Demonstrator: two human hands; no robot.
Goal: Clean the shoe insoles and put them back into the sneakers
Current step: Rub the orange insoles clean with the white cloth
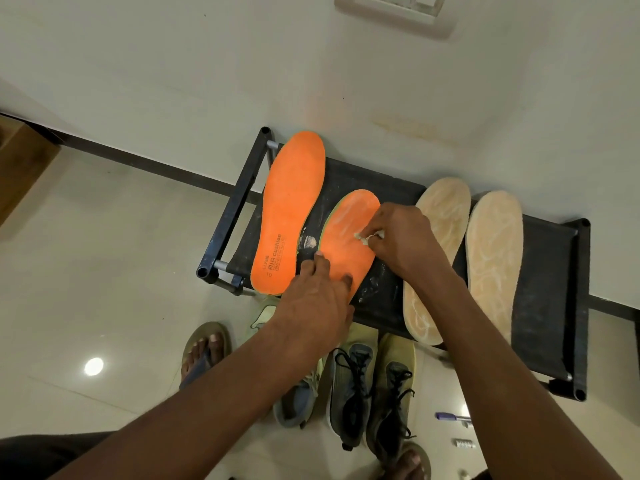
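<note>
a low black fabric-topped rack with a dark tube frame (547, 271) is standing against a pale wall (173, 64), on a glossy cream tiled floor (104, 254) edged by a dark skirting strip (156, 164). four insoles are lying on the rack top: a clean orange foam insole with printed lettering (289, 216) at the left end, a second orange insole streaked with white residue (349, 237) just beside it, and two pale beige insoles with white streaks (440, 237) (493, 258) toward the right. white specks are showing on the black fabric around the streaked orange insole. the left hand (311, 306) is pressing straightened fingers on that insole's heel end. the right hand (401, 237) is pinching a small whitish brush (367, 237) whose tip is touching the insole's surface. grey and olive lace-up sneakers (367, 386) are sitting on the floor below the rack's front edge, between two sandalled feet.
</note>
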